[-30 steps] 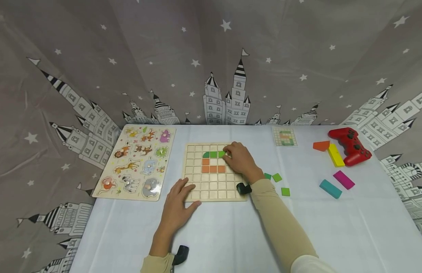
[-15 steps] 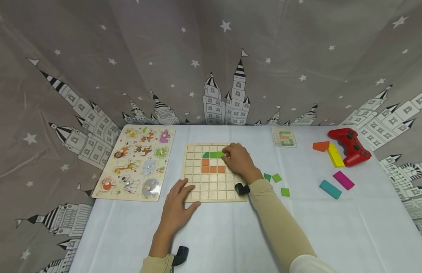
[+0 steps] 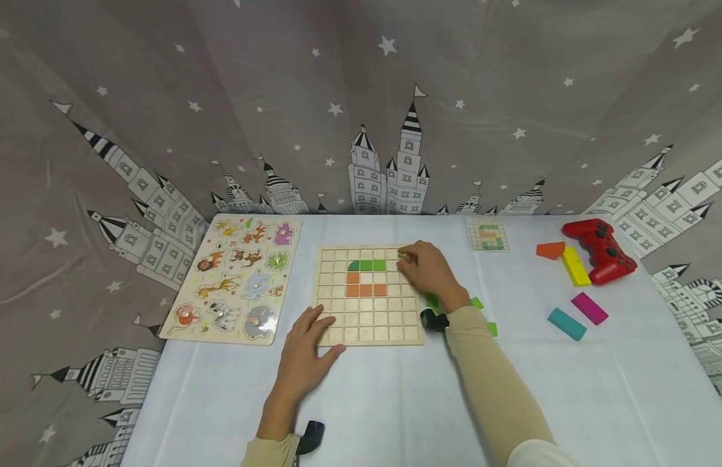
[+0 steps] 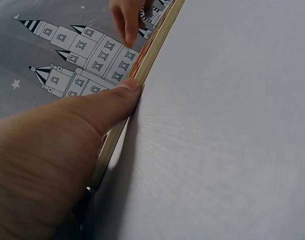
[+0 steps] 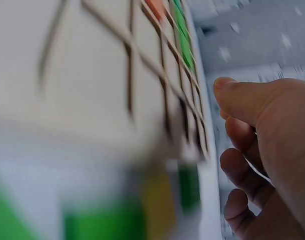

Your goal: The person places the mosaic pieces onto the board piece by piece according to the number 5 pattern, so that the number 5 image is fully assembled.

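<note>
A wooden grid board (image 3: 366, 334) lies on the white table. In its cells sit a dark green round-cornered tile (image 3: 353, 266), two light green tiles (image 3: 373, 265) and several orange tiles (image 3: 366, 290). My left hand (image 3: 305, 357) rests at the board's near left corner, its thumb (image 4: 125, 92) against the front edge. Over the board's right side is my right hand (image 3: 431, 272), with loosely bent fingers (image 5: 237, 165) and nothing held. Loose green tiles (image 3: 476, 303) lie right of the board, partly hidden by the right wrist and sleeve.
An animal peg puzzle (image 3: 232, 279) lies to the left. Behind the loose tiles is a small pattern card (image 3: 488, 235). Farther right are a red game controller (image 3: 600, 251), an orange block (image 3: 550, 250), a yellow block (image 3: 575, 266), a magenta block (image 3: 589, 308) and a teal block (image 3: 567, 323).
My right hand has let go of the rightmost light green tile in the upper row and moved right, uncovering it. My left hand has stayed at the board's corner.
</note>
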Tool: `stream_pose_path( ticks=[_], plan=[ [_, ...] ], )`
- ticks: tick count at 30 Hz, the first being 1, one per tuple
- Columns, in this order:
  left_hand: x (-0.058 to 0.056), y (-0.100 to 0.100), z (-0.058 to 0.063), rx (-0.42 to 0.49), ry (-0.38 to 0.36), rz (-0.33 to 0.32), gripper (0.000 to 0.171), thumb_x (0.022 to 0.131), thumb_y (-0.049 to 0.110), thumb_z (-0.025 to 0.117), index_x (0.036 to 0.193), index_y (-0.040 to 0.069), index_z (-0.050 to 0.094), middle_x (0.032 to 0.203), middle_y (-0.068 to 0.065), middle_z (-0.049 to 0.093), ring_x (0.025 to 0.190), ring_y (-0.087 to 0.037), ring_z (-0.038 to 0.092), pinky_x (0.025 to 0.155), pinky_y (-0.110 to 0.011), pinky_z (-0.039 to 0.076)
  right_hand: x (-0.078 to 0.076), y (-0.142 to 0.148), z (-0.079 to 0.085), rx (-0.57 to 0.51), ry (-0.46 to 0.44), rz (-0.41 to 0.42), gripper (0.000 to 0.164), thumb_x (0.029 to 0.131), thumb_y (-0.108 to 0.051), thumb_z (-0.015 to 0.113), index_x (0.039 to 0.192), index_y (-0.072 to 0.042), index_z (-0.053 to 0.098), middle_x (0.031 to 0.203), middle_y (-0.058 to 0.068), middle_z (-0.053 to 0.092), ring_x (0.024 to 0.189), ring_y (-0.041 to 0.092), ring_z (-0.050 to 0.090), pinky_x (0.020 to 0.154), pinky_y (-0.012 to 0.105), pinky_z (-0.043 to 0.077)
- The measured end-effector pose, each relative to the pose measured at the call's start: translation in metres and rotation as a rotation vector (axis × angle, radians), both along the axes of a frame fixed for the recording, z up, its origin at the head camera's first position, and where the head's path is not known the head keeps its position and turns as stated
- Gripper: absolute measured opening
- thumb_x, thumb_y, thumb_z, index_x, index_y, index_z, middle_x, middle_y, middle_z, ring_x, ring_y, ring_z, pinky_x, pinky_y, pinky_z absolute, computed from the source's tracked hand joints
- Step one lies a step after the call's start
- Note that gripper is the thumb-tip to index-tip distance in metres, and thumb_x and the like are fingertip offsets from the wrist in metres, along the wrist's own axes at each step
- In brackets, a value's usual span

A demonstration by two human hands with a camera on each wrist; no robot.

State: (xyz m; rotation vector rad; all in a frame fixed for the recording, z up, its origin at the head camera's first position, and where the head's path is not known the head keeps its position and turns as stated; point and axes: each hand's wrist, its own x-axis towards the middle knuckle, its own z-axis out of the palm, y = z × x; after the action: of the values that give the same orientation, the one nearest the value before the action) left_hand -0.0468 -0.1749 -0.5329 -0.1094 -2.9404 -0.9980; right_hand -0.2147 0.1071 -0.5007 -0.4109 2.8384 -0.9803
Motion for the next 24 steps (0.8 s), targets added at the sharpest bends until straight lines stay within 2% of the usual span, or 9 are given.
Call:
stream_pose_path(
  ticks=[4, 9, 13, 21, 24],
  plan=[
    [-0.001, 0.002, 0.000, 0.002, -0.008, 0.005, 0.057, 0.085, 0.037, 0.083, 0.135, 0.017, 0.064, 0.159, -0.010, 0.044, 0.154, -0.035, 0.030, 0.123, -0.062, 0.027, -0.001, 0.035, 0.000, -0.004, -0.030, -0.087, 0.033, 0.100, -0.028, 0.066, 0.127, -0.011, 0.070, 0.107, 0.007, 0.068, 0.099, 0.025, 0.060, 0.092, 0.044, 0.052],
    [-0.001, 0.002, 0.000, -0.006, -0.019, 0.009, 0.058, 0.085, 0.038, 0.083, 0.135, 0.017, 0.064, 0.160, -0.010, 0.043, 0.154, -0.035, 0.029, 0.123, -0.062, 0.026, 0.000, 0.062, -0.003, 0.023, -0.079, -0.072, 0.030, 0.097, -0.026, 0.070, 0.124, -0.012, 0.072, 0.103, 0.007, 0.067, 0.095, 0.024, 0.058, 0.090, 0.043, 0.051],
    [-0.001, 0.001, 0.000, -0.003, -0.020, 0.017, 0.058, 0.084, 0.037, 0.083, 0.134, 0.016, 0.064, 0.159, -0.010, 0.043, 0.154, -0.035, 0.029, 0.123, -0.062, 0.026, 0.000, 0.065, -0.007, 0.023, -0.108, -0.020, 0.034, 0.095, -0.027, 0.073, 0.126, -0.013, 0.071, 0.104, 0.006, 0.065, 0.096, 0.023, 0.057, 0.091, 0.042, 0.050],
    [0.000, 0.001, 0.000, 0.002, -0.010, 0.006, 0.058, 0.085, 0.038, 0.082, 0.135, 0.017, 0.064, 0.160, -0.009, 0.043, 0.154, -0.035, 0.029, 0.123, -0.062, 0.026, 0.002, 0.063, -0.011, 0.057, -0.077, 0.001, 0.032, 0.095, -0.026, 0.073, 0.124, -0.012, 0.072, 0.102, 0.006, 0.065, 0.092, 0.023, 0.056, 0.087, 0.041, 0.050],
    [0.000, 0.002, 0.001, 0.010, -0.013, 0.006, 0.057, 0.085, 0.038, 0.082, 0.135, 0.017, 0.064, 0.160, -0.009, 0.043, 0.154, -0.035, 0.029, 0.124, -0.061, 0.026, 0.004, 0.063, -0.011, 0.078, -0.074, 0.010, 0.035, 0.096, -0.027, 0.072, 0.128, -0.012, 0.069, 0.103, 0.006, 0.063, 0.094, 0.023, 0.054, 0.089, 0.042, 0.049]
  ],
)
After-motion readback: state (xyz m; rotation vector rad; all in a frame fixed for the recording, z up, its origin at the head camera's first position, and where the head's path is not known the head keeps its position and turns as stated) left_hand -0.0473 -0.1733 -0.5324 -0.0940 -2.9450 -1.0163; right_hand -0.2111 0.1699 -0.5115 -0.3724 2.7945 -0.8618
